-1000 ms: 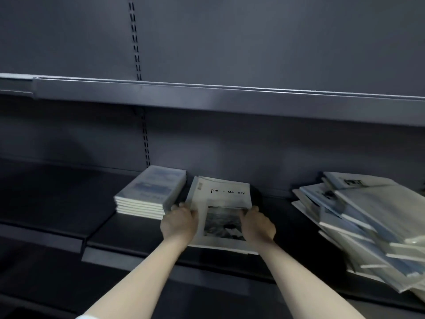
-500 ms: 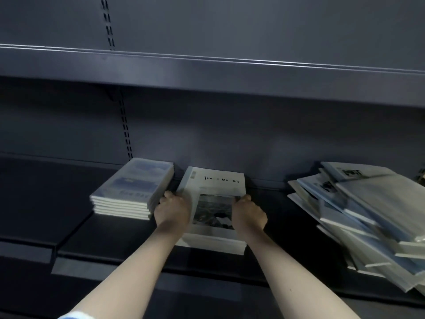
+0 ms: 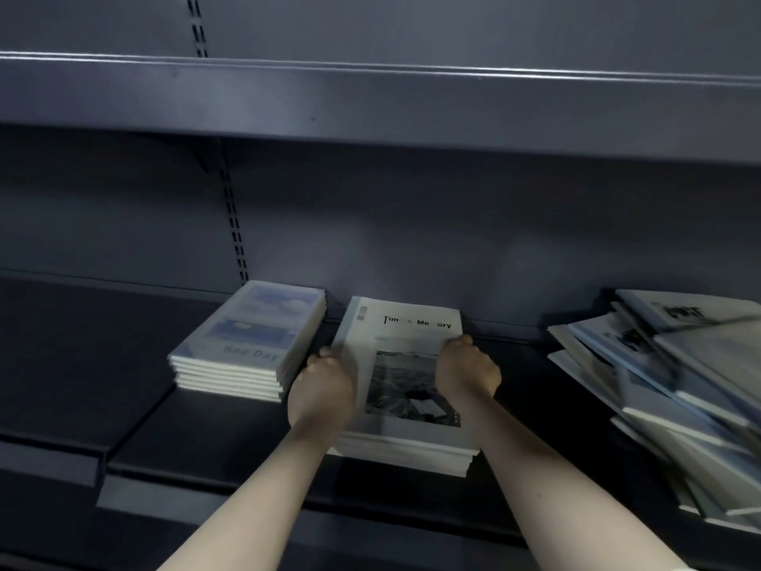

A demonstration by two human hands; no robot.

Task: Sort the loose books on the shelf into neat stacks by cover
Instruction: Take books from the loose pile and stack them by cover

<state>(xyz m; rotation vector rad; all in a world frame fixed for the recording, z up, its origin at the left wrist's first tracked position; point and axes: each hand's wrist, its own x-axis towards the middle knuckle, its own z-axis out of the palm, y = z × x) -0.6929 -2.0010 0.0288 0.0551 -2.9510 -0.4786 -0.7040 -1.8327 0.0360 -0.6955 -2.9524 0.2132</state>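
A stack of white books with a black-and-white photo cover (image 3: 405, 364) lies in the middle of the dark shelf (image 3: 214, 438). My left hand (image 3: 321, 387) grips the stack's left edge and my right hand (image 3: 467, 370) grips its right edge, fingers curled round the sides. Left of it stands a neat stack of blue-covered books (image 3: 251, 344), close to my left hand. At the right lies a loose, slanting pile of mixed books (image 3: 675, 389).
The shelf's back wall is just behind the stacks. An upper shelf (image 3: 370, 101) overhangs above. The shelf's front lip (image 3: 136, 494) runs below my forearms. Bare shelf stretches to the left of the blue stack.
Both hands have stayed on the sides of the middle stack and slid a little farther along its edges toward the back wall. The view has shifted slightly.
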